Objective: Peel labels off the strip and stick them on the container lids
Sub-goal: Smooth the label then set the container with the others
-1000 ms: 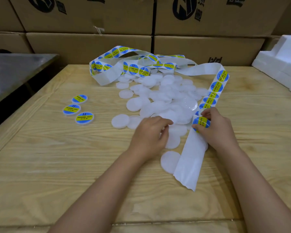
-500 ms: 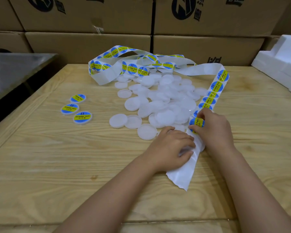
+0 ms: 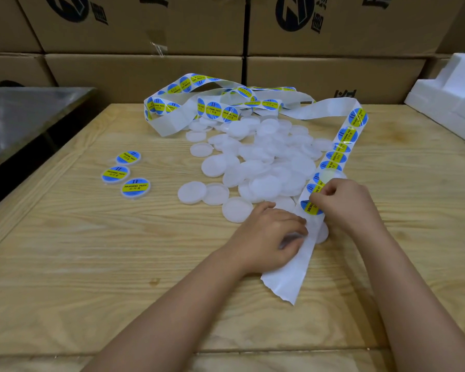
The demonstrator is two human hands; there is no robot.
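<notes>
White strip [image 3: 287, 280] runs from the far tangle, down the R side of the lid pile [image 3: 266, 162], onto the near bench [image 3: 91, 264]. Its bare tail ends by the L wrist. R hand [image 3: 344, 205] pinches the edge of the lowest label [image 3: 310, 209] btw thumb & forefinger; grip tight, other fingers curled in. L hand [image 3: 269, 234] lies on the strip just below that label, fingers bent over a clear lid [image 3: 290, 238]. Its grip looks closed on the lid, but the lid is mostly hidden, so can't tell how firmly. Three done lids [image 3: 134, 187] sit well apart at L.

Step in hand, as I judge it: lifting the label off the backing. To do it well:
- L hand pins the strip flat right beside the label so the backing doesn't rise w/ it.
- Peel low & slow, folding back along the strip, not straight up, so the label doesn't curl or crease.
- Touch only the rim of the sticky side.
- Then bring the lid under, centre by eye, lay one edge first & smooth across to avoid bubbles.

Risks: thin label folding onto itself; loose lids nearby sliding if bumped.
</notes>
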